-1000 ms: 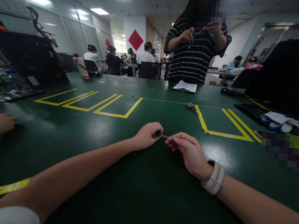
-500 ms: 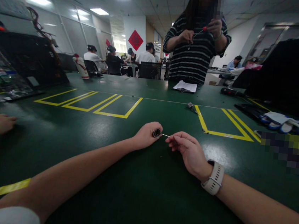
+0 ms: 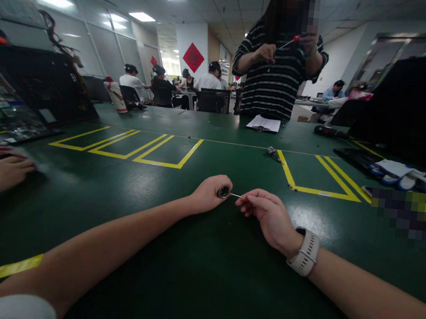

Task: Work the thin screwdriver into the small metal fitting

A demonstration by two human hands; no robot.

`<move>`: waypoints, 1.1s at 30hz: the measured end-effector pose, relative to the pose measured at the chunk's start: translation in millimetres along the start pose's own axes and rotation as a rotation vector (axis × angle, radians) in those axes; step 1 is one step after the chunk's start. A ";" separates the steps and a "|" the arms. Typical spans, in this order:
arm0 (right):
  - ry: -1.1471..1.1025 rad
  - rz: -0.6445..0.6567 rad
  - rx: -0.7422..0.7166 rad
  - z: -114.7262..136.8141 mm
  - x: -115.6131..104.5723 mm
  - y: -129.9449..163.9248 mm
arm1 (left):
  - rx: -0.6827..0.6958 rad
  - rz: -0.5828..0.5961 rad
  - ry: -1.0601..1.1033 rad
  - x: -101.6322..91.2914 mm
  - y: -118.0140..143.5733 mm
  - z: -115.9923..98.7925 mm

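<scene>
My left hand (image 3: 206, 195) is wrapped round a small dark cylindrical part with a shiny round rim (image 3: 224, 192), its hollow end facing me. Between the fingertips of my right hand (image 3: 266, 215) is pinched a thin metal rod (image 3: 235, 196). The rod's far end meets the side of the cylindrical part at the rim; whether it goes into it I cannot tell. A tiny dark ring-like piece (image 3: 229, 223) lies on the green table (image 3: 184, 288) just below my hands.
Yellow tape outlines (image 3: 157, 163) mark the table. A small metal part (image 3: 273, 153), a clipboard with paper (image 3: 264, 123), gloves (image 3: 403, 175) and a power tool (image 3: 330, 132) lie beyond. Another person's hands (image 3: 4, 173) rest at the left; a person in stripes (image 3: 269, 92) stands opposite.
At the left edge, the other person's hand has shifted right and a second hand has appeared. The standing person's red-handled tool has tilted slightly. My own hands have barely moved.
</scene>
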State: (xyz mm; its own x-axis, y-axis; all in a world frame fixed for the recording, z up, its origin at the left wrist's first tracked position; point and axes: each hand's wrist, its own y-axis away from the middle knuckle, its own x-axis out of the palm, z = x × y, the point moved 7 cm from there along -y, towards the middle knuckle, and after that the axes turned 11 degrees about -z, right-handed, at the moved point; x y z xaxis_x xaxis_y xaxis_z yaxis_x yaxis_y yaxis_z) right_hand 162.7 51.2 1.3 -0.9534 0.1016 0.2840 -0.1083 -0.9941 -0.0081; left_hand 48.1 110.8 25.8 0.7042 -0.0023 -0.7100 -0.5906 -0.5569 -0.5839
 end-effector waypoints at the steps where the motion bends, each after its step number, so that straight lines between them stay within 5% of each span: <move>1: -0.017 0.003 0.013 -0.3 -0.5 -0.4 | -0.005 -0.007 0.026 -0.7 -0.1 -0.2; 10: -0.042 0.001 0.012 1.4 1.2 0.4 | -0.023 -0.042 0.081 0.2 -0.9 2.6; 19: 0.196 0.004 -0.124 3.7 3.7 4.4 | -0.011 0.006 -0.106 2.4 -0.7 3.9; 33: -0.062 0.001 0.046 -0.4 -3.4 -2.6 | -0.049 -0.023 0.096 -0.5 -1.3 1.6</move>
State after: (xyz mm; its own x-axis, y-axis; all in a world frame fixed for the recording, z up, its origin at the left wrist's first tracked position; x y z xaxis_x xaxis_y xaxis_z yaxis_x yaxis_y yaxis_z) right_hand 166.1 53.4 0.0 -0.9339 0.0998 0.3432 -0.0935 -0.9950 0.0349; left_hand 47.9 112.9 26.3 0.7529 -0.0674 -0.6547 -0.5558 -0.5978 -0.5776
